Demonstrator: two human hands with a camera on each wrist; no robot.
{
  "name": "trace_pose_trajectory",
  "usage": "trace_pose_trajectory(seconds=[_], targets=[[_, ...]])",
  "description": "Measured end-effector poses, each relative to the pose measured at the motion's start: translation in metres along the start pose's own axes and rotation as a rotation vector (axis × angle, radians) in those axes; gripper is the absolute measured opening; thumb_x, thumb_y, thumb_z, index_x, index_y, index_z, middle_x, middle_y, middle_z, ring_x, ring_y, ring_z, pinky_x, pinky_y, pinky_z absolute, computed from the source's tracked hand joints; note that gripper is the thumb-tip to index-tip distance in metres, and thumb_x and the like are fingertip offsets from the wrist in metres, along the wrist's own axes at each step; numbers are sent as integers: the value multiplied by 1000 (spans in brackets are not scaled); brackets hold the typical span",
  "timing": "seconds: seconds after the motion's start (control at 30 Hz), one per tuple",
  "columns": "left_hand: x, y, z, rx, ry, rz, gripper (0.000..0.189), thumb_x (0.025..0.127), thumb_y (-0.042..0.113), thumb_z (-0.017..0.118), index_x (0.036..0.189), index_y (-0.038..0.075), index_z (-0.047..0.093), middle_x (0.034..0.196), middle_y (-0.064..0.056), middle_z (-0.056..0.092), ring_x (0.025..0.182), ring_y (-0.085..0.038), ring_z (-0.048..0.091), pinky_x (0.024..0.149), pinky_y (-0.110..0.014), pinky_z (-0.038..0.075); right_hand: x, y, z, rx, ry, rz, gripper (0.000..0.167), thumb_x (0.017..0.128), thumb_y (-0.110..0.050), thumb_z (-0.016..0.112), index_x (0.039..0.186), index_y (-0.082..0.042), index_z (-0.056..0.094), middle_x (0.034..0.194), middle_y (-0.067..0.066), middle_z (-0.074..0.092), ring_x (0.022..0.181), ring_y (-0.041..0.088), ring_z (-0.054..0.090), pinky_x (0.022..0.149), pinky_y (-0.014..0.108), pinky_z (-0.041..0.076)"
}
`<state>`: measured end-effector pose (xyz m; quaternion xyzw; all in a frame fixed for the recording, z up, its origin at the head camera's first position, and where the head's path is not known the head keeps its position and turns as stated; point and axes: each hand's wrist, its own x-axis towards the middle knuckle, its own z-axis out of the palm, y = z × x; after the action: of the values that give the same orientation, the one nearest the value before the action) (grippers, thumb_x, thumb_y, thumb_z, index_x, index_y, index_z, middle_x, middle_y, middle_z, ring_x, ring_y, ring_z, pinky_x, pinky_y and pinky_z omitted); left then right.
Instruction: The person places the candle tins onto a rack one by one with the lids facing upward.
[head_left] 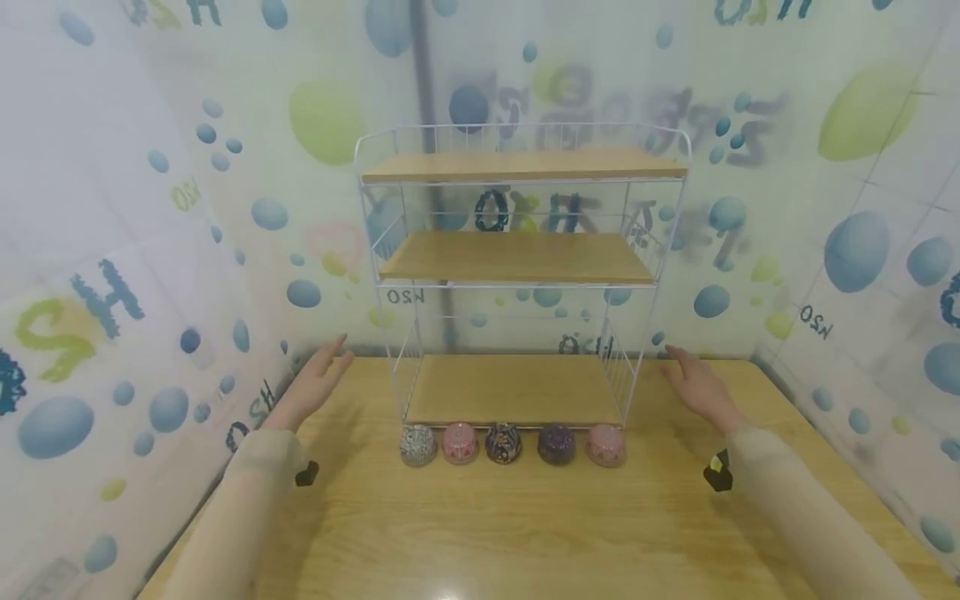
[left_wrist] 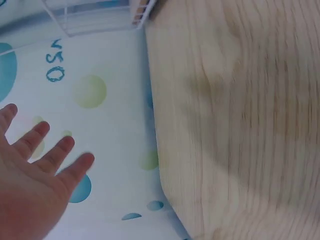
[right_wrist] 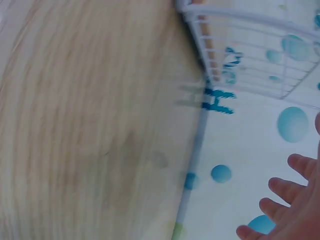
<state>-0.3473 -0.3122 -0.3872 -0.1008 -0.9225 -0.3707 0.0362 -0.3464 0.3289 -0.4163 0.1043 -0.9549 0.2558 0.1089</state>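
My left hand hovers over the left part of the table, fingers straight and spread, holding nothing. On the other side my right hand is held out the same way, also without anything in it. Between them stands a white wire rack with three wooden shelves. Along its front foot sits a row of small round patterned tins: a grey-white one, a pink one, a dark floral one, a purple one and another pink one. Both wrist views show spread fingers against the wall.
The light wooden table reaches back to a patterned curtain wall with blue and green dots, which also closes both sides. Black wrist devices show under the left sleeve and the right sleeve.
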Motion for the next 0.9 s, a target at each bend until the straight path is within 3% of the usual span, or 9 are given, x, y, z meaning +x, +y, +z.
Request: trace_pose_trajectory(seconds=[0.13, 0.27, 0.4, 0.53, 0.7, 0.9], targets=[[0, 3, 0, -194, -6, -19, 70, 99, 63, 24, 156, 29, 5, 157, -22, 16, 138, -49, 21, 108, -70, 18, -2, -6, -4, 131, 9, 8, 64, 106, -39, 30, 145, 11, 27, 146, 37, 26, 132, 56, 25, 108, 67, 21], [-3, 7, 0, -341, -1, 20, 67, 100, 59, 24, 157, 27, 9, 157, -20, 19, 137, -45, 28, 111, -61, 24, -3, -9, -4, 170, 2, 13, 64, 106, -39, 29, 145, 11, 26, 146, 38, 27, 131, 57, 26, 108, 67, 22], [-8, 10, 3, -369, 14, 36, 65, 100, 60, 23, 156, 28, 14, 155, -17, 24, 135, -41, 35, 111, -58, 28, -3, -11, -1, 212, -11, 63, 68, 106, -45, 21, 147, 9, 24, 147, 37, 25, 133, 56, 23, 109, 66, 20], [-12, 10, 11, -396, 38, 80, 63, 102, 56, 26, 155, 21, 22, 151, -20, 32, 130, -44, 41, 108, -59, 33, -5, -13, 2, 320, -27, 135, 76, 103, -54, 13, 150, 6, 19, 151, 34, 20, 135, 54, 19, 110, 66, 17], [-13, 6, 24, -491, 49, 175, 59, 105, 47, 26, 150, 8, 31, 144, -27, 38, 125, -51, 42, 106, -58, 36, -9, -18, 3, 435, -2, 127, 75, 103, -53, 10, 149, 5, 23, 147, 33, 30, 132, 52, 30, 106, 67, 27], [-16, 11, 35, -554, 27, 173, 59, 105, 49, 25, 149, 11, 32, 145, -24, 37, 129, -48, 39, 109, -55, 33, -11, -27, -5, 590, 99, 100, 71, 105, -49, 19, 143, 8, 35, 136, 35, 42, 119, 44, 47, 98, 55, 40]])
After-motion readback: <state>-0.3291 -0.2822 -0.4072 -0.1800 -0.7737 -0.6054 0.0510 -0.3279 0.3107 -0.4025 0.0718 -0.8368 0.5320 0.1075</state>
